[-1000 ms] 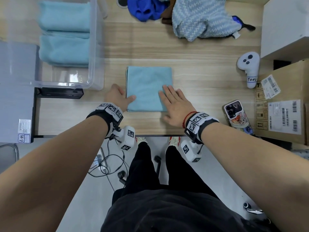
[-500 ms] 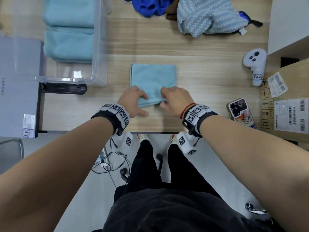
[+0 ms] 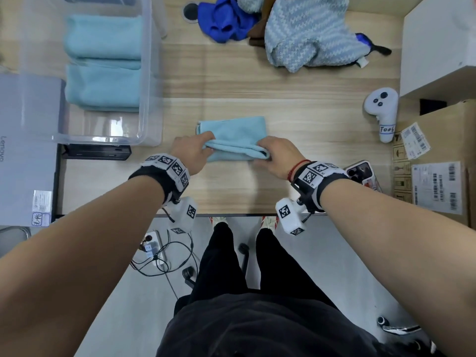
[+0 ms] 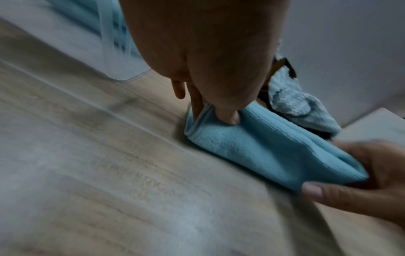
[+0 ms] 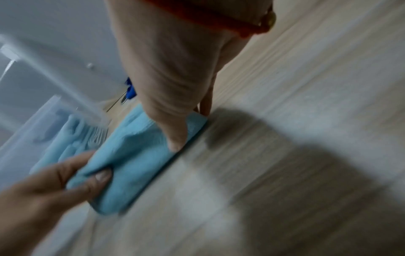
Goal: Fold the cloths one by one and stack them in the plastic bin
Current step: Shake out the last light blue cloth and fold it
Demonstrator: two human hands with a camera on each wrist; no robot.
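A light blue cloth (image 3: pixel 233 135) lies on the wooden table, its near edge lifted and rolled toward the far side. My left hand (image 3: pixel 194 149) pinches the cloth's near left corner (image 4: pixel 206 114) between thumb and fingers. My right hand (image 3: pixel 277 155) pinches the near right corner (image 5: pixel 181 136) the same way. The clear plastic bin (image 3: pixel 150 81) stands at the far left and holds two folded light blue cloths (image 3: pixel 103 70). In the left wrist view the cloth (image 4: pixel 263 147) sags between both hands.
A heap of unfolded cloths, one dark blue (image 3: pixel 226 19) and one pale knitted (image 3: pixel 309 34), lies at the far edge. A white controller (image 3: pixel 381 109), a phone (image 3: pixel 360 171) and a cardboard box (image 3: pixel 438 163) sit at the right. A grey box (image 3: pixel 25 150) is at the left.
Both hands went from lying flat beside the cloth to pinching its near corners, and they have lifted the near edge and carried it toward the far edge.
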